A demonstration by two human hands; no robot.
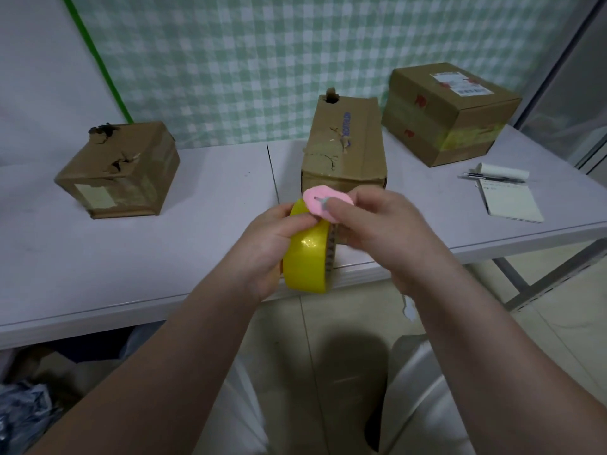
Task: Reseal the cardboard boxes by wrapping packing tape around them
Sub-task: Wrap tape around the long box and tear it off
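Head view, looking down over a pale desk (197, 208), with my two hands raised at the centre of the frame, in front of its near edge. My left hand (266, 244) has its grip closed round a roll of yellow tape (307, 257), held on edge, with the thumb across the top of the roll. My right hand (377, 231) pinches a small pink cutter (323, 203) between thumb and fingers. Its short metal tip sits at the top of the roll, touching or just off it; I cannot tell which. No loose tape end shows.

Three cardboard boxes stand on the desk. The middle box (345, 149) is at twelve o'clock, directly behind my hands, its top torn and creased. The left box (121, 169), at ten o'clock and well apart, has ragged holes in its top. The right box (450, 116), at two o'clock, carries a label and a band of yellowish tape round its lower part. A notepad (510, 200) and pen (492, 178) lie at three o'clock.

I judge this to be the preparing step: the cutter tip is working at the roll to free the tape's end, and nothing is being applied to a box. The next move calls for lifting that end, drawing out a length and sticking it to the middle box, the nearest, while keeping the blade off my left thumb.
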